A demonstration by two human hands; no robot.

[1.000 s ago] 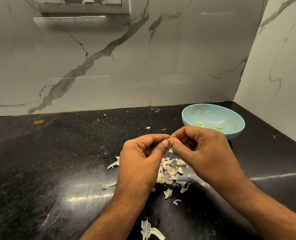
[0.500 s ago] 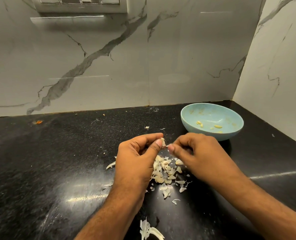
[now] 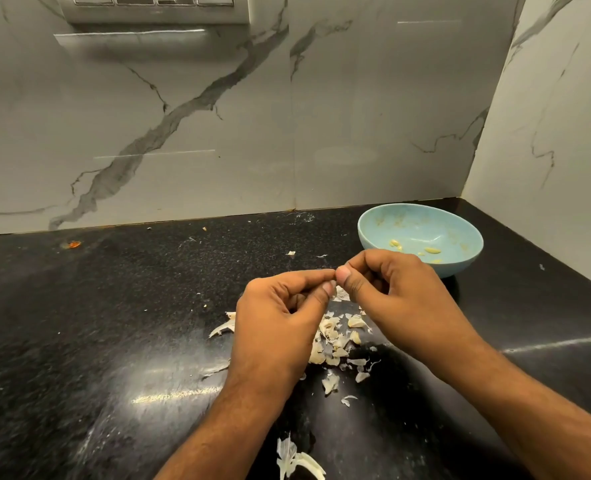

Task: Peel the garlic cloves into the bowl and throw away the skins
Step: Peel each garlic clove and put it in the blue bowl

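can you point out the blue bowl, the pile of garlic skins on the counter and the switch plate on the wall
Light blue round bowl (image 3: 467, 252): head view, on its right outer wall.
Pile of pale papery garlic skins (image 3: 335, 344): head view, middle of the heap.
Grey metal switch plate (image 3: 155, 10): head view, on its lower face.

left hand (image 3: 280, 320) and right hand (image 3: 394, 296) brought back together, thumb tips touching, gap of half a second ago closed

Both hands meet thumb to thumb above a black counter (image 3: 79, 323). The left hand (image 3: 280, 317) and right hand (image 3: 398, 296) pinch something too small to identify. Garlic skins (image 3: 335, 344) lie beneath them; a blue bowl (image 3: 460, 268) behind holds peeled cloves (image 3: 432, 250).
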